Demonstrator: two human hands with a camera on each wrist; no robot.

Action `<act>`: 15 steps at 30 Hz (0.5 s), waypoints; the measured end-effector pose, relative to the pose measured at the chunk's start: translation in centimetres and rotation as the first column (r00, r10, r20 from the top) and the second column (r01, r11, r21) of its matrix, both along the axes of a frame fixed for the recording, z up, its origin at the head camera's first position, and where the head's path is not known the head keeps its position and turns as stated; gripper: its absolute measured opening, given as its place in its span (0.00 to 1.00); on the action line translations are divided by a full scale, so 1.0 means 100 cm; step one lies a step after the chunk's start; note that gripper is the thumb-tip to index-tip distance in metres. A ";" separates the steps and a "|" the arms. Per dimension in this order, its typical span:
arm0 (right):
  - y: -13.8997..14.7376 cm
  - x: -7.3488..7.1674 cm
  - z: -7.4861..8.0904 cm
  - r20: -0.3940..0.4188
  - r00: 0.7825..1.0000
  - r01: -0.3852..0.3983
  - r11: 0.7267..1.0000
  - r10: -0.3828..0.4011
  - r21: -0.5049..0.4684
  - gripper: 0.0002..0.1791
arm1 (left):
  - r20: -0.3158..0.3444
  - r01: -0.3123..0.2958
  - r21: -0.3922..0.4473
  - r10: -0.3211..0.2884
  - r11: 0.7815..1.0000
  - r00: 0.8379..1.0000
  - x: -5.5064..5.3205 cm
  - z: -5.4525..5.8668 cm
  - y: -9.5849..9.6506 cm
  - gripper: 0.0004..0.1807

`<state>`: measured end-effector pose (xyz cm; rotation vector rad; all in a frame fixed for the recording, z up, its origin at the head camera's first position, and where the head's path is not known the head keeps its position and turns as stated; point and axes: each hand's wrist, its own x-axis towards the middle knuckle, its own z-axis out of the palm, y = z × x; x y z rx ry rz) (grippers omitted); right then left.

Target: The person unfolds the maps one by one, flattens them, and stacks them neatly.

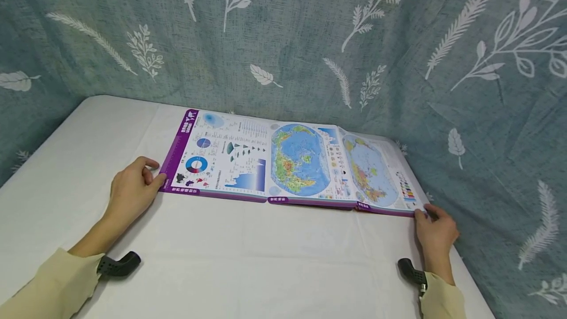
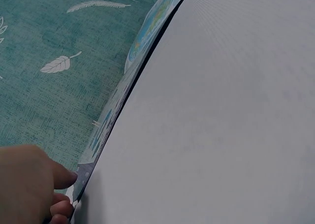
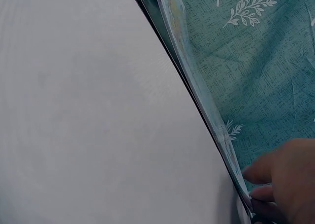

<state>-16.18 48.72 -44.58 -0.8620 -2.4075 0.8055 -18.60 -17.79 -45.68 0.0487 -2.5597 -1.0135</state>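
A folded world map (image 1: 241,161) with a purple border lies across the white table, showing several panels of charts and world maps. At its near left corner my left hand (image 1: 135,186) pinches the edge, thumb on top and curled fingers underneath, as the left wrist view of the hand (image 2: 27,184) shows. My right hand (image 1: 436,230) grips the near right corner between thumb and fingers. The rightmost panel tilts up slightly from the fold beside it. In the right wrist view the map's edge (image 3: 206,108) shows stacked layers, slightly apart.
The table (image 1: 266,265) has a white cover. Behind it and along its right side hangs a green curtain (image 1: 301,48) with white leaf prints, close to the map's far edge. A black wrist device (image 1: 119,264) sits on the left sleeve, another wrist device (image 1: 412,271) on the right.
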 end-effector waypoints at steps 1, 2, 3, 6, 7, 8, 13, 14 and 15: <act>-0.001 0.000 0.001 -0.001 1.000 0.000 1.000 0.000 0.002 0.26 | -0.003 -0.002 0.001 0.002 1.000 1.000 0.000 0.000 0.000 0.17; -0.002 0.000 0.001 -0.004 1.000 -0.001 1.000 0.001 0.006 0.26 | -0.004 -0.004 0.002 0.004 1.000 1.000 -0.001 -0.001 0.000 0.17; -0.003 0.000 0.002 -0.010 1.000 -0.001 1.000 0.001 0.007 0.27 | -0.005 -0.008 0.001 0.008 1.000 1.000 -0.001 -0.001 0.000 0.17; -0.008 -0.001 0.003 -0.015 1.000 -0.021 0.999 0.021 0.032 0.28 | -0.004 -0.019 -0.004 0.019 1.000 1.000 0.000 -0.005 0.000 0.17; -0.010 -0.001 0.003 -0.012 1.000 -0.028 0.999 0.029 0.043 0.28 | -0.006 -0.022 -0.006 0.022 1.000 1.000 0.000 -0.006 0.000 0.16; -0.013 -0.002 0.003 -0.011 0.999 -0.037 0.998 0.038 0.059 0.29 | -0.007 -0.026 -0.006 0.026 1.000 1.000 0.001 -0.007 -0.001 0.16; -0.025 -0.005 0.002 -0.042 0.994 -0.097 0.983 0.104 0.154 0.29 | -0.026 -0.033 -0.005 0.033 0.999 0.999 0.003 -0.011 -0.002 0.14; -0.027 -0.005 0.001 -0.055 0.991 -0.111 0.979 0.123 0.173 0.29 | -0.030 -0.031 -0.005 0.031 1.000 0.999 0.003 -0.012 -0.003 0.14; -0.030 -0.005 0.001 -0.063 0.988 -0.128 0.973 0.142 0.190 0.29 | -0.034 -0.030 -0.007 0.030 1.000 0.999 0.003 -0.012 -0.003 0.14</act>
